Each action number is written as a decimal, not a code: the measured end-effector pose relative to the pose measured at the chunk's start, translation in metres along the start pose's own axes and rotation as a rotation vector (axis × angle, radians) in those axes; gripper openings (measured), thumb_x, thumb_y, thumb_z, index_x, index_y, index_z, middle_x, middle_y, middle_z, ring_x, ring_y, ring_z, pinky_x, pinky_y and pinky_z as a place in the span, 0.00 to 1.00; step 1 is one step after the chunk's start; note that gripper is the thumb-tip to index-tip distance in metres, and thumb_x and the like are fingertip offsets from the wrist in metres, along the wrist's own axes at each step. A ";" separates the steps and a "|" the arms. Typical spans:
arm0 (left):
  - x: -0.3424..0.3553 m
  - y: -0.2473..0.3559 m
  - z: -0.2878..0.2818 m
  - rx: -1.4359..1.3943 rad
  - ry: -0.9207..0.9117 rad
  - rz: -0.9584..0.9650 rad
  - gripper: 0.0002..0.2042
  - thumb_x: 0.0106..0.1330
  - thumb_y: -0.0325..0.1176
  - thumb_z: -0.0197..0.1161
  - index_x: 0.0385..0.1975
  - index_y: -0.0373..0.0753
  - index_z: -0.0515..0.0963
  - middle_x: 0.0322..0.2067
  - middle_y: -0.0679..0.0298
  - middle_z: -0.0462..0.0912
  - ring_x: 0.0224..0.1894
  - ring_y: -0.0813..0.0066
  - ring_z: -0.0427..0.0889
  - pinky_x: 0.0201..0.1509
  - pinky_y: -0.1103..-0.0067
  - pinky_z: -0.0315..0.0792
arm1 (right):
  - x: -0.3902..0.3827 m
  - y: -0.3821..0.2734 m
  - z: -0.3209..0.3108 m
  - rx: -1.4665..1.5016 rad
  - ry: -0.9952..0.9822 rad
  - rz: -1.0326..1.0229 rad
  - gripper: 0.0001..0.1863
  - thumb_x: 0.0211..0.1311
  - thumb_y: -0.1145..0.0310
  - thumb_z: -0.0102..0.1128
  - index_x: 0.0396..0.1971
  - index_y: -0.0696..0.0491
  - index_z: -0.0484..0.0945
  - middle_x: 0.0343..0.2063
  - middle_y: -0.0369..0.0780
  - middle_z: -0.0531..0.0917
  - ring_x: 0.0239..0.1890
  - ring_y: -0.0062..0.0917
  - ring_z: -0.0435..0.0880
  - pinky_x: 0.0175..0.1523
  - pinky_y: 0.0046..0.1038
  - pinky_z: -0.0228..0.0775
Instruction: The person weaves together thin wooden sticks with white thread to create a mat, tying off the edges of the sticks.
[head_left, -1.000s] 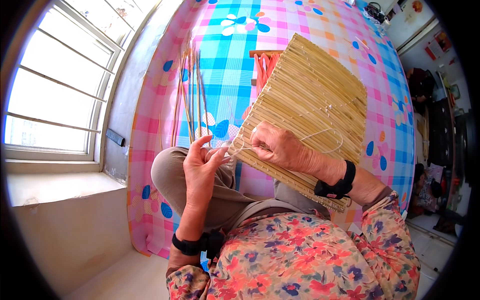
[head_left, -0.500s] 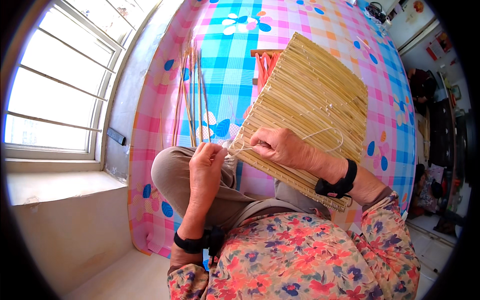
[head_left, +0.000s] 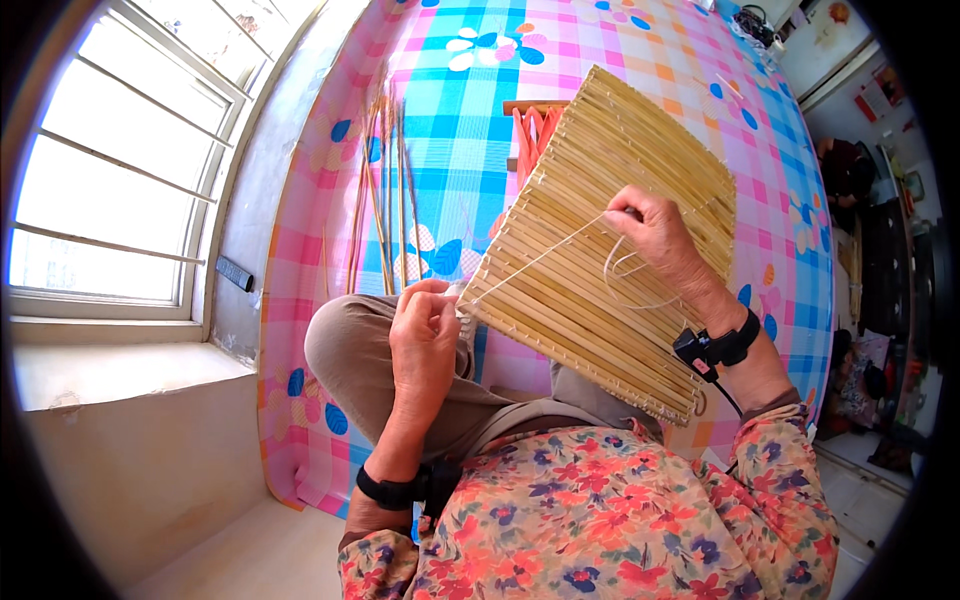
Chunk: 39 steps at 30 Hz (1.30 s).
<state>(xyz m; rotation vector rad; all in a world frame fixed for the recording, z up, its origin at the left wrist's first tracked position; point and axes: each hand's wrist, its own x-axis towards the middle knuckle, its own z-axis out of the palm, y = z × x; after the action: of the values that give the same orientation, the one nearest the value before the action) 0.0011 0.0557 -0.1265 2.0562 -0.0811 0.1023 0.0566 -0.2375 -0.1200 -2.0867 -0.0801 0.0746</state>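
Observation:
A mat of thin bamboo-like slats (head_left: 600, 170), stitched with pale thread, lies slanted before me, its near edge over my lap. At its left corner my left hand (head_left: 422, 338) is closed in a pinch; a bit of white shows at the fingertips, but what they grip is hidden. Above the middle of the mat my right hand (head_left: 658, 238) pinches a white thread (head_left: 545, 256). The thread runs taut from that corner to my right fingers, and its loose end hangs in loops over the slats below them.
Long thin stalks (head_left: 382, 200) lie on the checked, flowered sheet (head_left: 465, 170) to the left. A wooden frame with red strips (head_left: 533, 135) sits partly behind the mat. On the ledge by the barred window (head_left: 120, 170) rests a dark remote control (head_left: 234, 272).
My right hand has moved away from the corner, up and to the right, drawing the thread out straight across the mat. The left hand has stayed near the corner.

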 end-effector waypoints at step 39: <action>0.000 -0.001 0.006 -0.282 -0.012 -0.123 0.04 0.63 0.20 0.52 0.26 0.31 0.71 0.44 0.57 0.72 0.41 0.79 0.77 0.41 0.82 0.78 | -0.002 0.041 0.012 0.191 0.325 0.228 0.08 0.60 0.68 0.58 0.29 0.58 0.75 0.18 0.33 0.73 0.12 0.12 0.70 0.14 0.15 0.65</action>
<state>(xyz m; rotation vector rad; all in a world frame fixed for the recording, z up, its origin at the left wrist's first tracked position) 0.0012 0.0506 -0.1299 1.7750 0.0229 0.0011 0.0545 -0.2472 -0.1616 -1.8839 0.3492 -0.1153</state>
